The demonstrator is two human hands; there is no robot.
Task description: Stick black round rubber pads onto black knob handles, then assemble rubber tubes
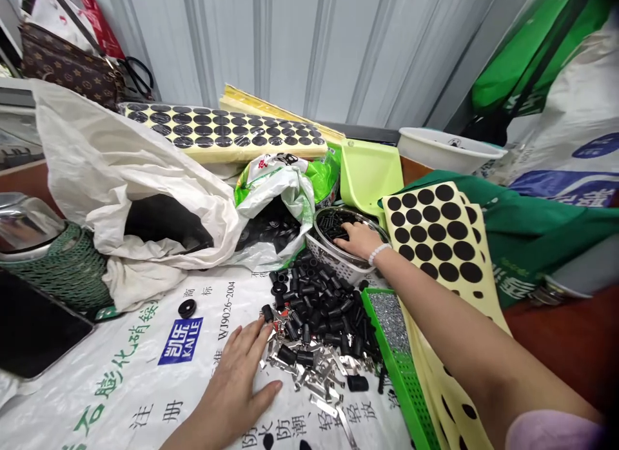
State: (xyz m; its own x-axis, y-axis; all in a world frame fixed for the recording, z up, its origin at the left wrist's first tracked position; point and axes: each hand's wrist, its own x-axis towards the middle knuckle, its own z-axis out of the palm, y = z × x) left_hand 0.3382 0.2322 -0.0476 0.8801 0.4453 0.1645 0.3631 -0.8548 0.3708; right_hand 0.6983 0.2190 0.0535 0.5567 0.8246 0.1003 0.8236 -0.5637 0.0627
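Note:
My left hand [239,372] lies flat on the printed white sack, fingers stretched out, its fingertips at the edge of a heap of small black tubes [322,311] and flat silver metal clips [314,372]. It holds nothing. My right hand [358,238], with a white bead bracelet at the wrist, reaches into a white basket with a metal strainer [338,260] holding black parts. Its fingers curl down among those parts, and what they hold is hidden. A single black round pad [187,307] lies apart on the sack.
A yellow sheet of black round pads [438,234] lies under my right arm, and another sheet [217,131] sits at the back. A green tray [399,353], a green scoop [370,169], a white bowl [447,150], open bags [145,179], a phone [33,327] and a jar [43,250] surround the heap.

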